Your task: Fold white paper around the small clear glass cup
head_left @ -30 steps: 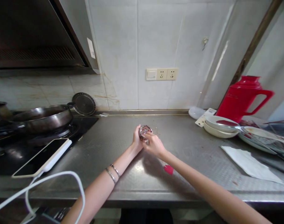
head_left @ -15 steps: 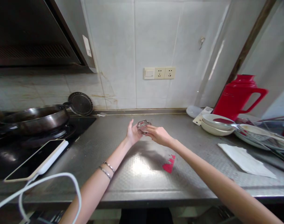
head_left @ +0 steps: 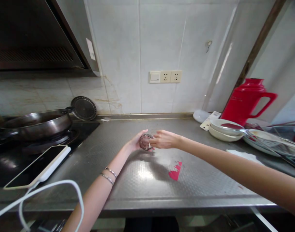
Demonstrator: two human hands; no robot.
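My left hand (head_left: 136,140) is wrapped round a small clear glass cup (head_left: 145,142) with a dark, wavy-looking rim, above the middle of the steel counter (head_left: 118,167). The cup is tipped so that its round mouth faces me. From the right, my right hand (head_left: 165,140) reaches to the cup with its fingers drawn together at the mouth. Something small and whitish shows by those fingertips, too unclear to name. Part of the cup is covered by my fingers. Below the hands, a torn red patch (head_left: 174,174) marks the counter.
To the left, a steel pan (head_left: 41,124) stands on the stove, with a phone (head_left: 36,166) and white cable (head_left: 65,182) in front. At the right are stacked bowls (head_left: 225,133), a red thermos (head_left: 245,101) and a white tissue (head_left: 244,155) partly behind my forearm.
The cup has tilted toward me and dropped slightly, so its mouth now shows. My right hand has turned, with its forearm raised and now across the tissue.
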